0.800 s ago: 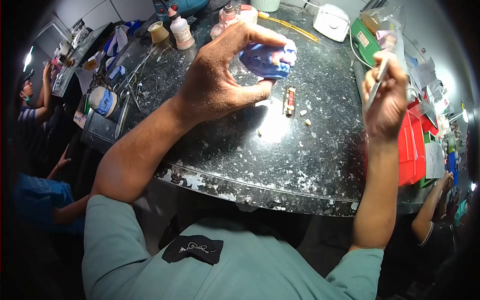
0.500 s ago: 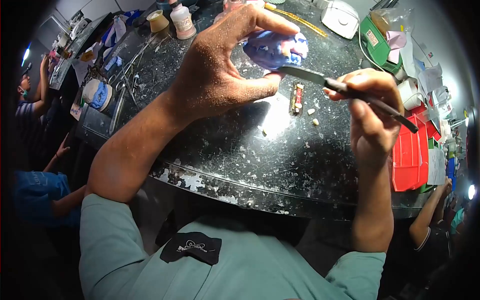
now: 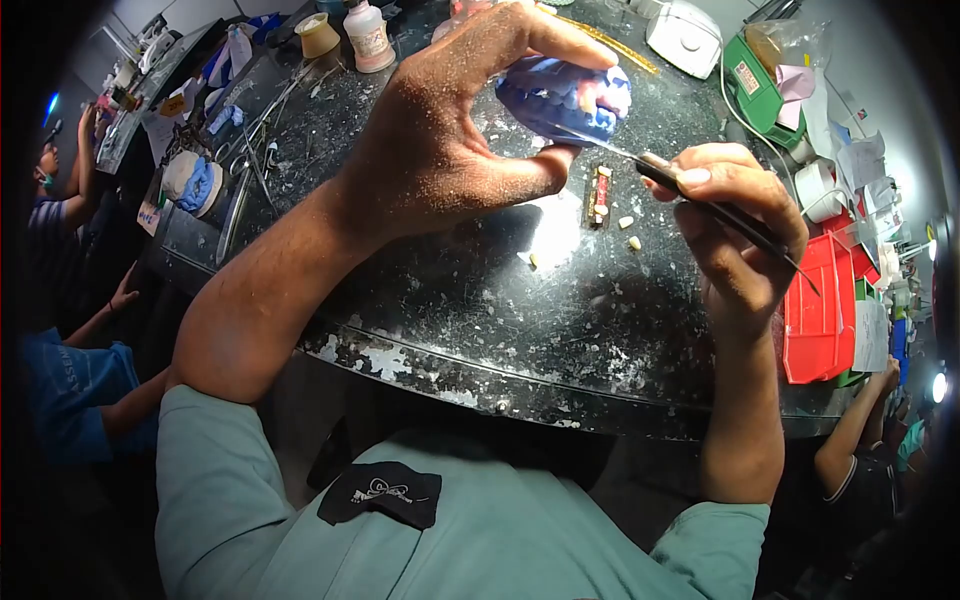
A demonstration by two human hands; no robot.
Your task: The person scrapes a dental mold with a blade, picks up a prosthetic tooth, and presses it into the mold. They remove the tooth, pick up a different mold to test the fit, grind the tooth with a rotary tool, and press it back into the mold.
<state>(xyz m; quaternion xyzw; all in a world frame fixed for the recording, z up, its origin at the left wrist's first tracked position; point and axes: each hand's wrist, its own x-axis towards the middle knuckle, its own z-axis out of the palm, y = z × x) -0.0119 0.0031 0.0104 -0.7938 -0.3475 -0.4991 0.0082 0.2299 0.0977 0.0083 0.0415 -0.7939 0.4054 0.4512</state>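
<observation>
My left hand [image 3: 440, 150] is raised over the bench, with thumb and fingers clamped round a blue dental model [image 3: 550, 95]. Pale and pinkish tooth shapes show on its right side. White grains dust the back of this hand. In my right hand [image 3: 745, 225] is a dark-handled wax knife [image 3: 612, 150], held like a pen. Its thin blade points left and meets the lower edge of the model, seen nearly edge-on. On the bench below lies a small red strip [image 3: 600, 195] bearing teeth, with several loose teeth [image 3: 634, 243] near it.
The scuffed black bench [image 3: 450, 300] has a curved front edge. Behind stand a white bottle [image 3: 368, 38], a beige pot [image 3: 317, 36] and a white device [image 3: 684, 38]. Green [image 3: 755, 85] and red bins [image 3: 815, 310] line the right. Another plaster model [image 3: 190, 183] sits left; other people are at both sides.
The dental model has shifted slightly right in my left hand's grip. The knife has rolled, so its blade now shows edge-on instead of broad side. My right hand's fingers have turned with it.
</observation>
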